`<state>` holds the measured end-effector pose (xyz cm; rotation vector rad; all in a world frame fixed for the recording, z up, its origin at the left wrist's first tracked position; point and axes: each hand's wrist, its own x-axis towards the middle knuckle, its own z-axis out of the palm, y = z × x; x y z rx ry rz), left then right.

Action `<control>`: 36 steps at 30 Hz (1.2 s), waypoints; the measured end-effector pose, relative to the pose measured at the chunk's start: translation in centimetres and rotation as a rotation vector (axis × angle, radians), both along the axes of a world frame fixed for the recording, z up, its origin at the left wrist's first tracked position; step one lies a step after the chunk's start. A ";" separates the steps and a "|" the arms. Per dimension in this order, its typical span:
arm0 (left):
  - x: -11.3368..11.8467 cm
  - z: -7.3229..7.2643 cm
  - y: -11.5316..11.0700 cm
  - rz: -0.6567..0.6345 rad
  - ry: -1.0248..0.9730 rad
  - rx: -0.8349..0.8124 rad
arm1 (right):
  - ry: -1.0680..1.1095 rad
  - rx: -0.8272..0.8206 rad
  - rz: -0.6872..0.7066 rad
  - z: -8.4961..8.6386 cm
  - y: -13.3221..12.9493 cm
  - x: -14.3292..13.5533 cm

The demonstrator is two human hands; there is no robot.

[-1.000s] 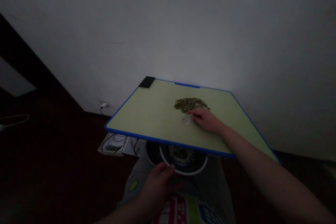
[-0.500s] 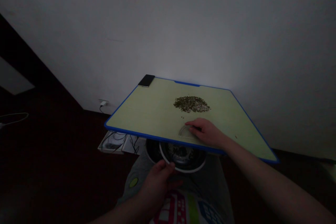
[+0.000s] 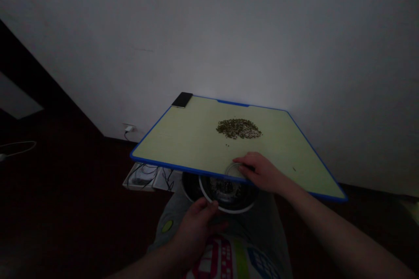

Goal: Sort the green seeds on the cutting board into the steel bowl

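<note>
My right hand (image 3: 259,171) is at the near edge of a pale board table (image 3: 183,144) with a blue rim. Its fingers and thumb pinch a clear, round-edged piece like a protractor (image 3: 233,170), partly covered by the hand. Beyond it on the board lies a pile of small brown and pale grains (image 3: 238,128). Below the edge, the thumb and fingers of my left hand (image 3: 200,222) grip the white rim of a dark bowl (image 3: 235,210). Pale bits show inside the bowl, whose far side is hidden under the board.
A second dark bowl (image 3: 190,186) sits left of the first, over my lap. A black phone (image 3: 182,100) lies on the board's far left corner. Boxes with cables (image 3: 141,176) are below, near a plug (image 3: 129,129) in the wall. A small dark sliver (image 3: 294,169) rests at right.
My right hand has drawn the clear piece slightly toward me, down to the board's near edge. My left hand stays on the bowl rim.
</note>
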<state>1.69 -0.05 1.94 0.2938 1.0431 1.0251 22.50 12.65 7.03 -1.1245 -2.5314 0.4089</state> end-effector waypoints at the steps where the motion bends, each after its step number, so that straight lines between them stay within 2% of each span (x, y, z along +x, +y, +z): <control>1: 0.0 0.0 0.0 -0.003 -0.002 0.002 | 0.000 -0.001 0.016 0.0 -0.2 0.1; 6: 0.0 0.5 0.0 -0.023 -0.010 0.008 | 0.042 -0.030 0.116 -0.1 -1.1 1.2; 8: 0.0 0.5 0.2 -0.026 -0.016 0.014 | 0.076 -0.069 0.111 -0.2 -1.2 1.9; 12: 0.0 0.6 0.5 -0.044 -0.018 0.006 | 0.205 -0.207 -0.009 -0.3 -0.9 3.1; 16: 0.3 0.3 1.2 -0.118 -0.037 -0.015 | 0.333 -0.312 -0.121 -0.6 -0.6 3.4; 23: 2.2 -1.8 3.4 -0.243 -0.016 -0.034 | 0.359 -0.288 -0.131 -0.9 -0.9 2.9; 29: 4.5 -4.0 4.7 -0.459 0.016 -0.070 | 0.413 -0.334 -0.184 -1.1 -0.8 3.0; 36: 6.0 -6.1 5.1 -0.531 0.059 -0.062 | 0.419 -0.342 -0.186 -1.2 -0.7 3.2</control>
